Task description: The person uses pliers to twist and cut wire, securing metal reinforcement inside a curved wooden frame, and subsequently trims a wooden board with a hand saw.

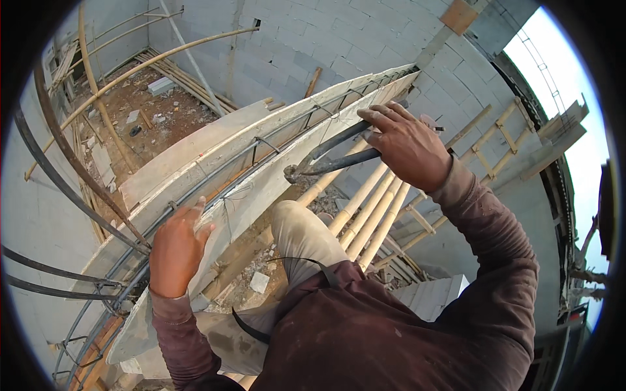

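Observation:
My right hand (412, 148) is closed round the handles of dark metal pincers (340, 163), whose jaws point left over the formwork's near panel (287, 171). The pincers' two handles are spread apart. On the left, my left hand (177, 251) rests at the panel's top edge, thumb and fingers apart, with nothing visible in it. Long steel bars with stirrups (261, 146) run in the trough between the near panel and a far panel (225, 153). Thin tie wires (228, 207) stick out over the near panel close to my left hand.
Several dark bars (72, 163) curve up from the trough at the left. Bamboo poles (368, 212) lie beneath me on the right, above rubble. A grey block wall (365, 39) stands behind. Below left is a dirt floor (153, 130) with debris and bamboo. A bamboo ladder (486, 146) leans at right.

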`<action>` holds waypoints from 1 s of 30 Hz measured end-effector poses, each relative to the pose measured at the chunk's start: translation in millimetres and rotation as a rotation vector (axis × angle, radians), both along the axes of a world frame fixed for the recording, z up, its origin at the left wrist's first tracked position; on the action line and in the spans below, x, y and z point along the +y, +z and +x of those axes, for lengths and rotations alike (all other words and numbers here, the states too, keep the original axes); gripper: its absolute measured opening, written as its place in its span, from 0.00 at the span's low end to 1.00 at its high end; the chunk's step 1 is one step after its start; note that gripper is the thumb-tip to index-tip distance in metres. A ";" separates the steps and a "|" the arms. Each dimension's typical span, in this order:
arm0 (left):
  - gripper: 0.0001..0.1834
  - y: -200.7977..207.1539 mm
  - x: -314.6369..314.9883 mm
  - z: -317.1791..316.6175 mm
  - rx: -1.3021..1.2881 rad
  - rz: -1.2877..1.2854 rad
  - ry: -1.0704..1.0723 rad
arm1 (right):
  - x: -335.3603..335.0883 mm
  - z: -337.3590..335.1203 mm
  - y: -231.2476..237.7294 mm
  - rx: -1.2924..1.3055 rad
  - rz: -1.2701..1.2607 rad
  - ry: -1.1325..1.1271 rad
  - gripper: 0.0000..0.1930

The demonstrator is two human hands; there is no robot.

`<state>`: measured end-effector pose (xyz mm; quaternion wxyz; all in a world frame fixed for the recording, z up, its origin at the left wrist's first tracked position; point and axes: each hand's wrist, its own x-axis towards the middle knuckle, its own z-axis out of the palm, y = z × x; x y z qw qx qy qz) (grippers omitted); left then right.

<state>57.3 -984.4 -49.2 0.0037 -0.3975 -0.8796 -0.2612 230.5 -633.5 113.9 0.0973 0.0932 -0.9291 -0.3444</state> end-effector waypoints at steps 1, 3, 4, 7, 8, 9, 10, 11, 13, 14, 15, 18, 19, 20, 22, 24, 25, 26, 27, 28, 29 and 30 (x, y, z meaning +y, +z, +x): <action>0.27 1.4 -0.2 0.8 -0.003 0.000 0.001 | -4.6 3.9 -7.1 -0.047 0.027 -0.077 0.10; 0.27 3.0 0.1 1.8 0.002 -0.001 -0.002 | -19.6 13.6 -20.6 -0.168 -0.011 -0.175 0.12; 0.27 2.9 0.5 1.7 0.013 0.006 -0.004 | -28.4 15.8 -27.4 -0.264 -0.064 -0.232 0.12; 0.27 -1.0 2.9 -2.0 0.053 0.052 -0.037 | -52.0 25.3 -32.6 -0.380 -0.132 -0.264 0.14; 0.27 -2.8 0.5 -1.9 0.036 0.052 -0.029 | -57.0 25.2 -29.1 -0.341 -0.121 -0.285 0.15; 0.27 -4.6 -2.1 -1.3 0.047 0.045 -0.025 | -60.6 22.0 -23.2 -0.339 -0.133 -0.292 0.16; 0.27 -6.1 -2.9 -1.4 0.038 0.026 -0.014 | -62.6 18.7 -14.8 -0.258 -0.115 -0.294 0.17; 0.27 -6.8 -4.5 -0.7 0.049 0.056 -0.021 | -64.0 11.5 -5.5 -0.201 -0.056 -0.316 0.17; 0.25 -7.1 -5.1 0.0 0.003 0.008 0.014 | -66.8 -0.2 13.4 -0.083 0.089 -0.271 0.17; 0.25 -6.7 -4.8 0.1 0.015 0.071 -0.005 | -70.2 -5.5 20.2 -0.046 0.112 -0.243 0.17; 0.25 -6.1 -5.1 0.3 0.008 0.022 0.016 | -74.7 -7.2 27.1 -0.101 0.102 -0.245 0.17; 0.24 -3.9 -4.1 1.2 0.018 0.039 0.012 | -92.8 -11.6 34.4 -0.231 0.104 -0.181 0.15; 0.24 -3.4 -4.3 1.5 -0.002 0.039 0.015 | -97.5 -14.5 34.6 -0.264 0.109 -0.141 0.15; 0.23 -2.9 -4.7 1.9 -0.021 0.038 0.017 | -100.6 -17.3 34.8 -0.252 0.153 -0.130 0.14; 0.22 -2.7 -5.4 3.6 -0.010 0.056 0.023 | -99.8 -29.2 37.0 -0.255 0.232 -0.146 0.13; 0.22 -2.5 -5.8 3.5 -0.005 0.059 0.029 | -90.8 -46.0 44.9 -0.185 0.267 -0.129 0.11; 0.22 -2.5 -5.6 3.5 -0.010 0.051 0.030 | -86.7 -53.3 48.4 -0.176 0.271 -0.147 0.11; 0.22 -2.5 -5.6 3.5 -0.011 0.066 0.024 | -83.2 -60.6 51.0 -0.182 0.293 -0.237 0.10; 0.22 -2.2 -5.4 3.4 -0.012 0.044 0.031 | -82.0 -67.1 51.5 -0.222 0.304 -0.243 0.09; 0.21 -2.1 -5.2 3.4 -0.009 0.046 0.033 | -82.6 -71.1 50.9 -0.267 0.274 -0.199 0.11; 0.21 -1.8 -5.3 3.4 -0.015 0.056 0.033 | -85.3 -77.4 48.4 -0.311 0.273 -0.224 0.13; 0.21 -1.6 -5.6 3.4 -0.002 0.057 0.032 | -90.2 -80.7 44.6 -0.359 0.273 -0.225 0.16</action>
